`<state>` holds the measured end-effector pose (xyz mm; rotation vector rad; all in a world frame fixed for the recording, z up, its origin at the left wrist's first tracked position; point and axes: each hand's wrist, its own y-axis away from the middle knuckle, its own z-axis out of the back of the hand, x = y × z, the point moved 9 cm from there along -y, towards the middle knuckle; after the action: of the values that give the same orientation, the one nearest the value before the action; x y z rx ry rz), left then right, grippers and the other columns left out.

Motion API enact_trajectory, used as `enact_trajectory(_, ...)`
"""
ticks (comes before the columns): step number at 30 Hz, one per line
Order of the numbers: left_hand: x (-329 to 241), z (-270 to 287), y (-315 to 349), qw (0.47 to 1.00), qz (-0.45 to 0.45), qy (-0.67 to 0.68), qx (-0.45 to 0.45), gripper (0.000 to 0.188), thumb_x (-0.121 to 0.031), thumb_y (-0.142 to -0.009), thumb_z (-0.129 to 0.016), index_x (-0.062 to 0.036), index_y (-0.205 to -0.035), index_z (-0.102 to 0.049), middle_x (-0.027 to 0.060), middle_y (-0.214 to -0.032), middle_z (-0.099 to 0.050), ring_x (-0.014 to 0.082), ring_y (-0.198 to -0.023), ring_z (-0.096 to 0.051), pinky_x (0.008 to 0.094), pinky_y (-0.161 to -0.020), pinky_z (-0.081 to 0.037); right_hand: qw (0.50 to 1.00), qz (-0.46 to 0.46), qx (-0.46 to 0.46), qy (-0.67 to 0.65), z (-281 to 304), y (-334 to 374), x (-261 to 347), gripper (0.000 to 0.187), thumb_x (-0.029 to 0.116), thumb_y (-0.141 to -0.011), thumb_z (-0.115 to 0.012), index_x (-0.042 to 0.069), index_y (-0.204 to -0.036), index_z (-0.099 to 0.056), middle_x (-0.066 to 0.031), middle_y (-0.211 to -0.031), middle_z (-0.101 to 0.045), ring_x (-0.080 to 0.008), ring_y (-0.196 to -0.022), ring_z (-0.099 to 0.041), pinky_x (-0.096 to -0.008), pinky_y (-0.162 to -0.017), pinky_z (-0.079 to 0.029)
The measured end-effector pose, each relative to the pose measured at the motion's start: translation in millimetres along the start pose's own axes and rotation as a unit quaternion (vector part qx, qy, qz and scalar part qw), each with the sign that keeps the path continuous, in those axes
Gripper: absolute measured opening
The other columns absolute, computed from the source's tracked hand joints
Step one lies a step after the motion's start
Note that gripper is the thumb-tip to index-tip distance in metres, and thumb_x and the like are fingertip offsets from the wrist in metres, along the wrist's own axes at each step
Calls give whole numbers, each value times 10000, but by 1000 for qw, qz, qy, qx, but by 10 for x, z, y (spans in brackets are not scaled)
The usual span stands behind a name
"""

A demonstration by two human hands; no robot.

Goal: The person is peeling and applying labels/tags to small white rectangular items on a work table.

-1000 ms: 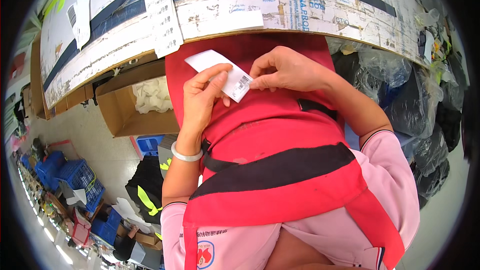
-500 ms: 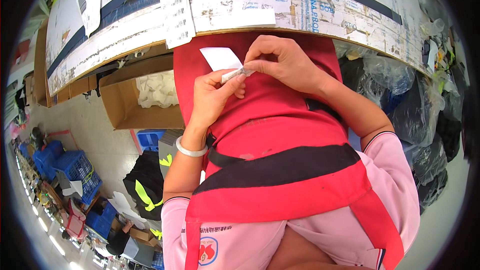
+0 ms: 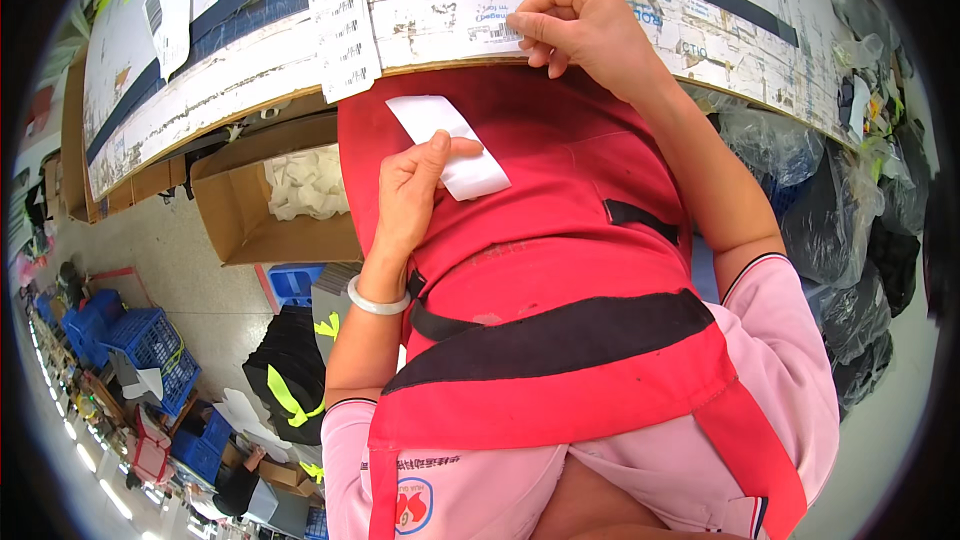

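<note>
My left hand (image 3: 412,185) pinches a strip of white label backing paper (image 3: 470,176) between thumb and fingers, in front of the red apron (image 3: 560,190). The strip's visible face is blank and its far end sticks out past the fingers. Over the near edge of the table (image 3: 240,70), my right hand (image 3: 590,40) is closed, thumb against fingers, on the corner of a small printed label (image 3: 492,33). Whether that label touches the tabletop I cannot tell. To its left, a sheet of barcode labels (image 3: 342,25) hangs slightly over the table edge.
Another label sheet (image 3: 175,15) lies farther left on the worn white tabletop. Below the table stands an open cardboard box (image 3: 225,205) with white material inside. Plastic-wrapped bags (image 3: 835,210) crowd the right side. Blue crates (image 3: 160,350) stand on the floor at left.
The hands have moved apart. My right hand has gone up to the table edge with the small label, off the strip. The left hand still holds the strip, now spread flatter.
</note>
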<state>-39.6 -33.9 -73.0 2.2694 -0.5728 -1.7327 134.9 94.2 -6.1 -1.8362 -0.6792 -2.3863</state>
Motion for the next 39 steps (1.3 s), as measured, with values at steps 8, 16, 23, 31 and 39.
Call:
enact_trajectory(8, 98, 53, -22, 999, 8, -30, 5, 388, -311, -1000, -507, 13, -973, -720, -69, -660, -551, 5, -576, -360, 181, -521, -278, 1000, -15, -4, -6, -27, -57, -97, 200, 210, -895, -661, 11, -918, -652, -25, -747, -647, -53, -613, -594, -190, -524, -493)
enact_trajectory(16, 82, 23, -28, 1000, -3, -23, -4, 375, -306, -995, -517, 9, -977, -719, -73, -655, -544, 3, -572, -356, 182, -516, -271, 1000, -6, -4, 3, -37, -71, -93, 229, 208, -881, -655, -21, -877, -658, -48, -717, -638, -97, -616, -616, -218, -526, -507)
enact_trajectory(23, 119, 45, -30, 999, 14, -32, 7, 365, -294, -997, -514, 8, -977, -718, -61, -689, -576, 5, -589, -381, 176, -536, -298, 1000, -11, -4, 9, -33, -74, -82, 220, 202, -883, -651, -18, -879, -660, -46, -713, -633, -96, -611, -612, -220, -530, -511)
enact_trajectory(31, 102, 22, -30, 1000, 3, -17, 5, 366, -288, -998, -512, 15, -974, -715, -52, -706, -587, 10, -607, -401, 177, -544, -307, 1000, -4, -4, 18, -42, -70, -81, 211, 196, -888, -643, -15, -874, -654, -48, -715, -634, -99, -612, -615, -222, -531, -512)
enact_trajectory(39, 74, 13, -31, 1000, -5, -21, 4, 365, -286, -998, -513, 16, -970, -715, -34, -743, -619, 17, -629, -438, 173, -570, -335, 999, 10, -8, 39, -68, -74, -62, 203, 181, -893, -634, -19, -861, -648, -52, -712, -636, -104, -610, -621, -223, -522, -514)
